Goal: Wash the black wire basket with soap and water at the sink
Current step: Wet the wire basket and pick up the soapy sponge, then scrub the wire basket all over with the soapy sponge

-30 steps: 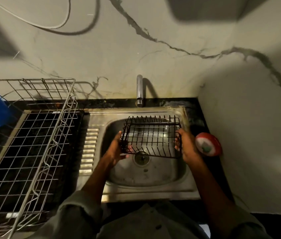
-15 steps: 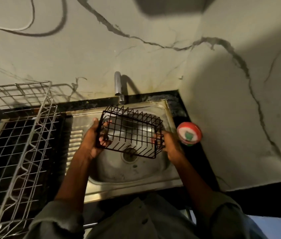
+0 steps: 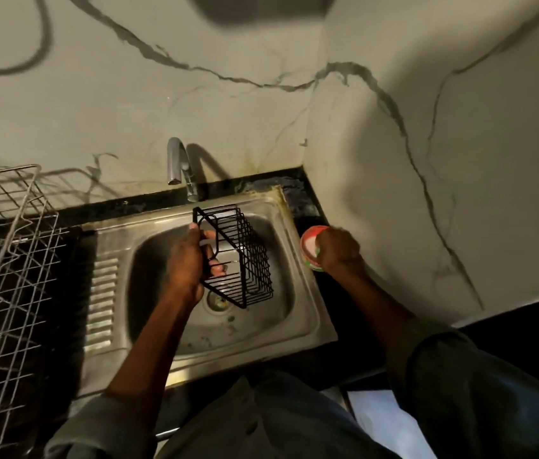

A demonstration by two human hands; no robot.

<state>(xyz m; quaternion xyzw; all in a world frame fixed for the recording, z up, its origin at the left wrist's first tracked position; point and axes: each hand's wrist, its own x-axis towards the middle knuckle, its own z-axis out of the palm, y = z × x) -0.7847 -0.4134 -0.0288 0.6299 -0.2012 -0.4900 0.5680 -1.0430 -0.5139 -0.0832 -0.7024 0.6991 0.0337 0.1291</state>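
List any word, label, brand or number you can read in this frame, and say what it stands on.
None can be read.
The round red tub under the right hand shows red, white and green on its side, but any print there is too blurred to read.
The black wire basket, the tap, the sink and the metal drying rack show no text.

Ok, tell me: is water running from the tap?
No: nothing flows from the tap spout above the black wire basket and sink.
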